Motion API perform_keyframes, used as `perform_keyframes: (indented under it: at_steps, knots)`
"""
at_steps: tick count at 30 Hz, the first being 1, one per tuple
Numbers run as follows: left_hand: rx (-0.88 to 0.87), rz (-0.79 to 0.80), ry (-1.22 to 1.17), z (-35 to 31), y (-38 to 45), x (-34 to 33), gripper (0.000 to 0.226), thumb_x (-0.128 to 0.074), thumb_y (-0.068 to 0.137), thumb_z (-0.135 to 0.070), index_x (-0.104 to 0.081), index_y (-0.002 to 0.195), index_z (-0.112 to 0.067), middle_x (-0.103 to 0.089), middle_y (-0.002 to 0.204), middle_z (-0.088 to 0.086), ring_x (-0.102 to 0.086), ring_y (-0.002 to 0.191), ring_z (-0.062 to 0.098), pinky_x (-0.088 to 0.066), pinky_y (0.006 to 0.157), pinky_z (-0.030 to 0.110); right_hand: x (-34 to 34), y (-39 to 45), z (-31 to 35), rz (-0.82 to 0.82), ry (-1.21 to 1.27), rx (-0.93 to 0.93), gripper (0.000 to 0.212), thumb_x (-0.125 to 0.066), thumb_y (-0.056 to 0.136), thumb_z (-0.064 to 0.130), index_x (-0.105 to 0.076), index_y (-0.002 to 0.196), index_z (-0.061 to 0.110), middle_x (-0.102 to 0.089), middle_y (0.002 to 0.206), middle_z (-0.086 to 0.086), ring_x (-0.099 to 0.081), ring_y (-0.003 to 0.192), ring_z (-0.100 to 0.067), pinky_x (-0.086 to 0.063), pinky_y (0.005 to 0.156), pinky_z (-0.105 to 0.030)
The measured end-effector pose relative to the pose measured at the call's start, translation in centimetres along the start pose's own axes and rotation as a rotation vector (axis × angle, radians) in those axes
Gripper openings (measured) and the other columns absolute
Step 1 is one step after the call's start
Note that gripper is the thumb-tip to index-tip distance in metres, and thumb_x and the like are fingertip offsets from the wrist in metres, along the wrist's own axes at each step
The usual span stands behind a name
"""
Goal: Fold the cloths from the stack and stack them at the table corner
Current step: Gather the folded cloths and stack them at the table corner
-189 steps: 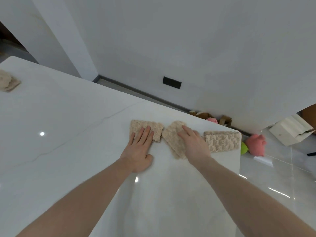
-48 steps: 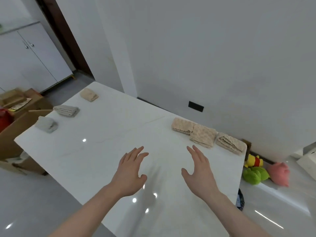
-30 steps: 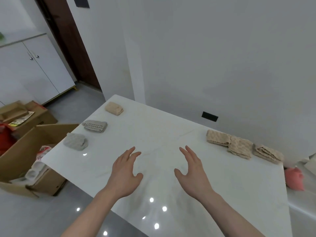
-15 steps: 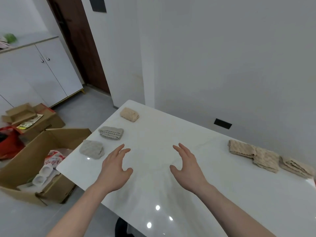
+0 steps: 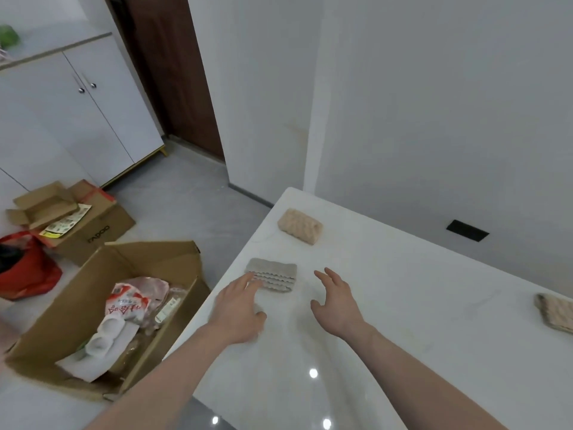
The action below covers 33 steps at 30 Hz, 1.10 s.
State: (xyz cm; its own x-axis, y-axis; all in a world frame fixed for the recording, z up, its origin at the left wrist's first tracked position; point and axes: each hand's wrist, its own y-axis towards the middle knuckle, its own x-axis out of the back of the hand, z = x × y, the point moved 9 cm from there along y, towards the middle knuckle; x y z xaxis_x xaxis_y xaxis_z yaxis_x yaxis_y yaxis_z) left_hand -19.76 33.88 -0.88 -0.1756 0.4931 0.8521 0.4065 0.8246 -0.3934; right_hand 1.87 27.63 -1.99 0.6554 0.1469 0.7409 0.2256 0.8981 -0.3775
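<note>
A grey stack of cloths lies flat on the table, its wavy folded edges facing the person; the left fingers overlap its near left corner. A beige folded cloth lies well beyond the fingers.

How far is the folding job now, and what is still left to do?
Looks done: one folded beige cloth lies at the right edge of the table. In hand: left hand and right hand reach, open, toward the grey stack. Left: that stack and the beige stack behind it.
</note>
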Motion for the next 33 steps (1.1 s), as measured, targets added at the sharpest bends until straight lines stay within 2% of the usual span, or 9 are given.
perform_keyframes:
  at_steps: [10,13,17,20,23,26,28,30,33]
  knots:
    - [-0.144,0.079,0.11,0.2,9.5,-3.2,0.079,-0.055,0.092,-0.036,-0.017,0.162,-0.037,0.007,0.173,-0.006,0.003,0.159,0.021,-0.006,0.128,0.039,1.7,15.2,2.0,-0.026,-0.307,0.046,0.073,-0.052,0.093,0.017,-0.026,0.16,0.029,-0.011,0.171,-0.001,-0.009,0.156,-0.032,-0.028,0.123,-0.047]
    - [-0.177,0.118,0.13,0.3,11.1,-4.4,0.083,-0.055,0.092,-0.039,-0.011,0.163,-0.041,0.02,0.171,-0.006,0.016,0.158,0.026,0.0,0.129,0.042,0.9,18.9,3.3,0.022,-0.458,0.146,0.074,-0.048,0.093,0.009,-0.027,0.16,0.034,-0.005,0.172,0.003,-0.001,0.158,-0.033,-0.017,0.126,-0.047]
    - [-0.196,0.273,0.196,0.9,11.9,-6.9,0.094,-0.056,0.09,-0.042,0.002,0.164,-0.036,0.026,0.17,-0.006,0.026,0.155,0.033,0.006,0.128,0.047,-0.6,22.7,4.6,0.137,-0.631,0.226,0.087,-0.046,0.088,-0.001,-0.021,0.162,0.037,-0.001,0.172,0.009,0.004,0.158,-0.037,-0.007,0.127,-0.054]
    - [-0.199,0.375,0.227,1.3,11.5,-8.5,0.099,-0.055,0.09,-0.042,0.01,0.164,-0.03,0.035,0.166,-0.005,0.035,0.151,0.033,0.008,0.128,0.052,-1.5,24.7,3.5,0.236,-0.68,0.215,0.087,-0.044,0.088,-0.002,-0.019,0.162,0.037,-0.006,0.171,0.012,-0.003,0.157,-0.038,-0.013,0.125,-0.055]
    - [-0.199,0.411,0.216,1.6,11.3,-9.7,0.1,-0.051,0.091,-0.047,0.016,0.163,-0.029,0.045,0.161,-0.006,0.043,0.146,0.032,0.008,0.127,0.056,-1.9,25.7,1.7,0.259,-0.668,0.187,0.089,-0.044,0.088,0.0,-0.014,0.162,0.037,-0.002,0.17,0.012,-0.018,0.149,-0.037,-0.031,0.116,-0.051]
    - [-0.201,0.386,0.196,1.6,12.4,-10.5,0.091,-0.039,0.095,-0.05,0.02,0.161,-0.031,0.05,0.156,-0.008,0.048,0.143,0.031,0.011,0.126,0.058,-1.4,26.2,0.5,0.144,-0.641,0.172,0.085,-0.047,0.088,0.006,-0.012,0.161,0.031,-0.004,0.168,0.001,-0.031,0.133,-0.038,-0.041,0.103,-0.047]
    - [-0.208,0.364,0.191,1.3,13.4,-10.8,0.086,-0.034,0.097,-0.049,0.02,0.161,-0.032,0.051,0.155,-0.01,0.049,0.142,0.03,0.012,0.125,0.057,-0.3,26.4,-1.2,0.054,-0.531,0.077,0.071,-0.049,0.093,0.016,-0.02,0.158,0.021,-0.012,0.162,-0.01,-0.035,0.128,-0.039,-0.045,0.098,-0.046]
    - [-0.225,0.346,0.184,0.8,14.5,-10.8,0.083,-0.033,0.098,-0.046,0.02,0.161,-0.032,0.051,0.155,-0.01,0.051,0.141,0.027,0.016,0.125,0.055,1.2,26.2,-3.5,-0.035,-0.367,-0.078,0.061,-0.051,0.099,0.033,-0.029,0.153,0.014,-0.02,0.155,-0.017,-0.038,0.13,-0.041,-0.048,0.098,-0.047]
    - [-0.26,0.309,0.188,-0.2,16.4,-10.1,0.082,-0.032,0.098,-0.045,0.02,0.162,-0.032,0.05,0.156,-0.01,0.051,0.141,0.024,0.018,0.125,0.052,2.7,25.0,-6.5,-0.09,-0.203,-0.283,0.07,-0.04,0.098,0.06,-0.034,0.149,0.012,-0.029,0.147,-0.02,-0.04,0.134,-0.044,-0.047,0.1,-0.052]
